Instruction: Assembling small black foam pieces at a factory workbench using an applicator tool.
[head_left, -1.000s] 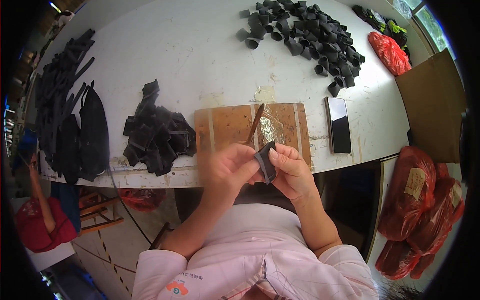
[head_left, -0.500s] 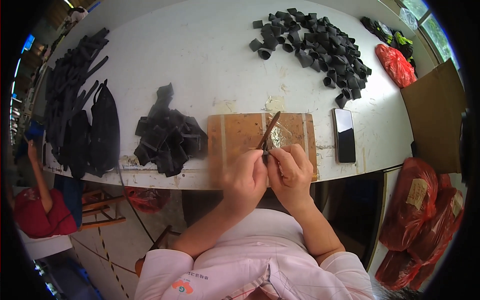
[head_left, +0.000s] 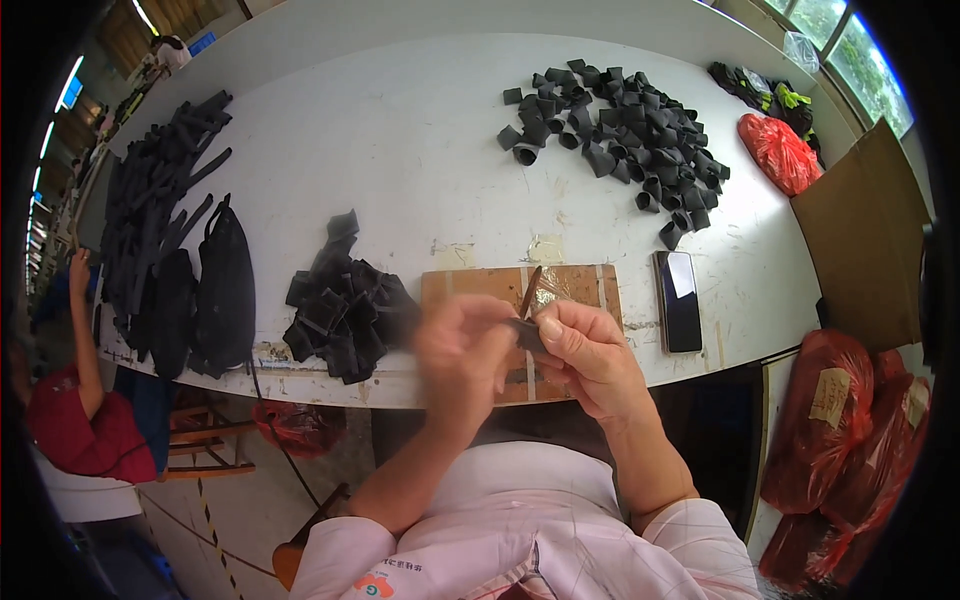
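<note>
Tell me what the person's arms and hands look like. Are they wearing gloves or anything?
No gloves: both the left hand and the right hand are bare, with no rings or watch that I can see. The forearms are bare too. The pale pink sleeves with a faint check stop near the elbows, and the shirt has a small coloured logo on the left side. The left hand looks blurry.

The left hand was smeared by motion, so its fingers could not be told apart. The small dark flat piece pinched between both hands was mostly hidden by the right hand. Hands covered the near part of the brown wooden cutting board. The picture's left edge cut off a seated person in red.
</note>
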